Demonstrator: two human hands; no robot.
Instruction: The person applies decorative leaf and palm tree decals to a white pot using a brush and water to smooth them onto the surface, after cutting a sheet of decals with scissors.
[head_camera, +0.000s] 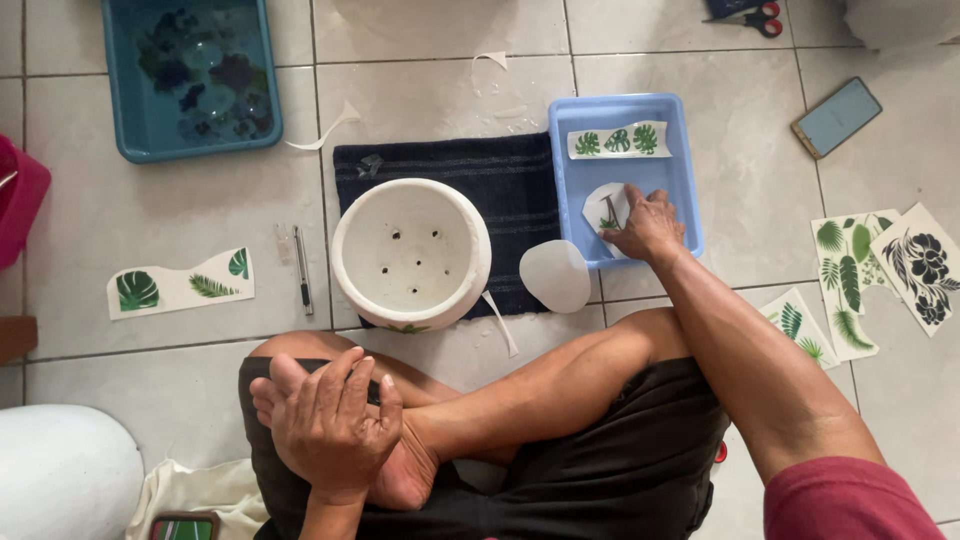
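I sit cross-legged on a tiled floor. My right hand (645, 225) reaches into a light blue tray (680, 140) and presses its fingers on a round white cutout with a leaf print (603, 207). A strip of green leaf decals (619, 140) lies at the tray's far end. My left hand (335, 425) rests over my bare foot, holding nothing. In front of me a white pot with holes in its bottom (411, 252) stands on a dark blue towel (500, 175). A round white paper piece (556, 275) lies between pot and tray.
A teal tub of water with dark decals (190, 75) stands far left. A leaf sheet (180, 285) and a craft knife (302, 268) lie left of the pot. More leaf and flower sheets (880, 265), a phone (836, 117) and scissors (755, 18) lie to the right.
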